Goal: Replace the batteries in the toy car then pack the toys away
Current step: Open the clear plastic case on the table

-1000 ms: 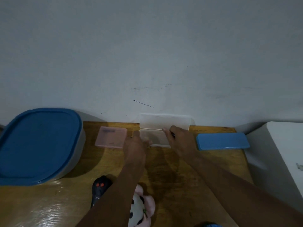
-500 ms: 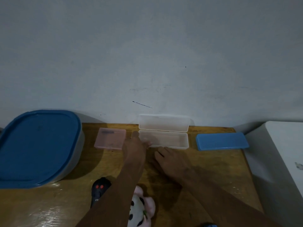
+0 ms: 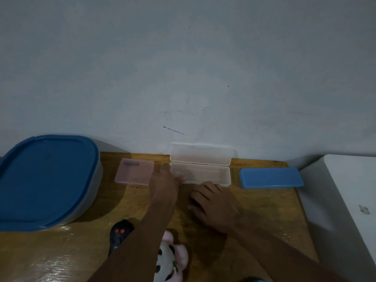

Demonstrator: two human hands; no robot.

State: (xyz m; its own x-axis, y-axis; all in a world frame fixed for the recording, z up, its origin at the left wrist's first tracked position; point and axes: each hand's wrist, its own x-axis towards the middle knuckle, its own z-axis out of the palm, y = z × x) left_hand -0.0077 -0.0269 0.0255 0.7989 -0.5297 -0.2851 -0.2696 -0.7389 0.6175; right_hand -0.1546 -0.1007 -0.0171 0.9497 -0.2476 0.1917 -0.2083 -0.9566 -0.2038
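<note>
A clear plastic case (image 3: 205, 174) lies open at the back of the wooden table (image 3: 264, 210), its lid (image 3: 200, 154) leaning against the wall. My left hand (image 3: 164, 184) holds the case's left end, thumb on the side and fingertips on the front edge. Just in front of the case, my right hand (image 3: 211, 202) lies flat on the table with spread fingers and holds nothing. A black toy (image 3: 120, 234) with two red dots sits near the front, partly under my left forearm. A pink and white plush toy (image 3: 172, 261) lies beside it.
A large container with a blue lid (image 3: 46, 180) fills the table's left side. A small pink case (image 3: 135, 174) lies left of the clear case and a shut blue case (image 3: 270, 178) right of it. A white block (image 3: 350, 200) borders the table's right edge.
My right hand has left the clear case's inside, drawn back toward me and settled flat on the table. My left hand has stayed at the case's left end.
</note>
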